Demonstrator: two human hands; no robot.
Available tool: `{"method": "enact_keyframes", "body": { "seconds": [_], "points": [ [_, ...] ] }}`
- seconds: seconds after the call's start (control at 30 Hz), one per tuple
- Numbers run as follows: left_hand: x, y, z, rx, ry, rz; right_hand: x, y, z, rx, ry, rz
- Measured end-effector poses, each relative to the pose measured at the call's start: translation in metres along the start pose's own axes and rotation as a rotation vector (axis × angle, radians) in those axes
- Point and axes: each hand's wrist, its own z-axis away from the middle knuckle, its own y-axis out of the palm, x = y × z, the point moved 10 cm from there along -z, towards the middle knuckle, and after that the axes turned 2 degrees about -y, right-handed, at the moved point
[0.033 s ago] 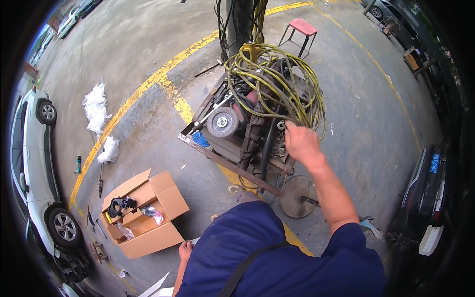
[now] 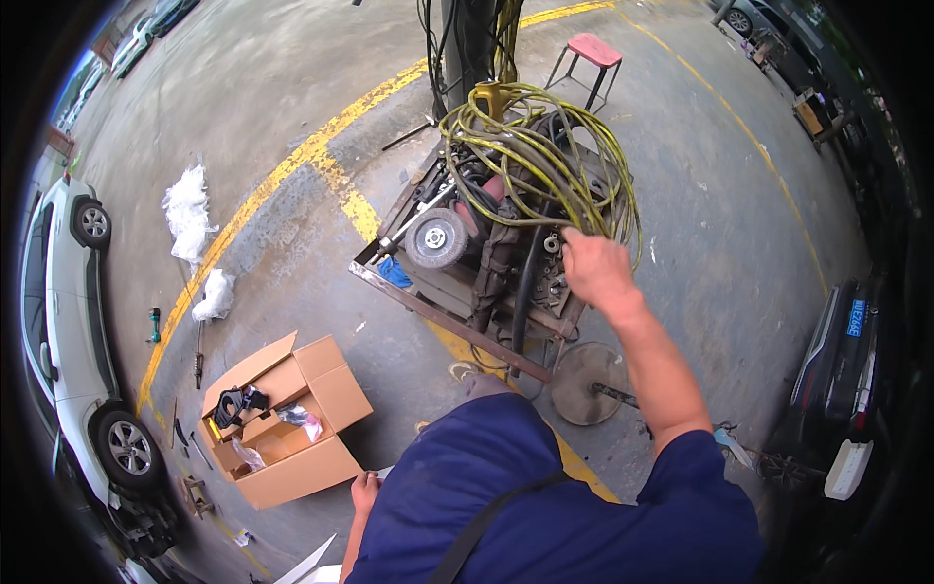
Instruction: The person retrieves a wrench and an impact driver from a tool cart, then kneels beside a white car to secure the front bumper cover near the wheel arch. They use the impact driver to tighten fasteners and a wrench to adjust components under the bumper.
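Observation:
My right hand reaches over the metal cart, its curled fingers at the lower edge of the coiled yellow hose, beside loose metal fittings; what they grip, if anything, is hidden. A grinding wheel machine, a blue cloth and dark tubing lie on the cart. My left hand is low beside my body, near the open cardboard box, fingers closed at a small pale edge I cannot make out. The box holds black cables and plastic bags.
A pole stands behind the cart, with a red stool beyond. A round metal base sits beside the cart. Cars flank me. White plastic wrap and a drill lie on the floor at left.
My right hand has moved slightly up, toward the lower edge of the hose coil. Little else has visibly changed.

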Motion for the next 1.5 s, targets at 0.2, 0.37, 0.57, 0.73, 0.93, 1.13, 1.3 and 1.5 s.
{"method": "enact_keyframes", "body": {
  "seconds": [0.2, 0.37, 0.57, 0.73, 0.93, 1.13, 1.3, 1.5],
  "points": [
    [-0.012, -0.005, 0.005, 0.043, -0.027, 0.087, -0.043, -0.007, -0.042, 0.066, 0.015, 0.086],
    [0.014, -0.008, 0.011, 0.0, 0.018, -0.057, -0.069, 0.029, -0.046, 0.067, -0.083, -0.122],
    [0.008, 0.002, 0.039, -0.067, -0.043, -0.218, -0.058, 0.053, -0.049, 0.062, -0.142, -0.075],
    [0.029, 0.007, 0.011, 0.093, -0.072, -0.068, -0.054, 0.053, -0.049, 0.281, -0.216, -0.077],
    [-0.012, 0.004, -0.002, 0.057, -0.044, 0.003, -0.073, 0.043, -0.034, 0.222, -0.199, -0.109],
    [-0.006, 0.001, -0.007, 0.092, 0.014, 0.056, -0.079, 0.037, -0.032, 0.089, -0.145, -0.036],
    [0.002, -0.007, 0.003, 0.1, -0.057, -0.137, -0.077, 0.04, -0.034, 0.069, -0.089, -0.004],
    [0.039, -0.008, 0.002, 0.093, -0.044, -0.08, -0.083, 0.046, -0.032, 0.229, 0.048, 0.071]
  ]
}}
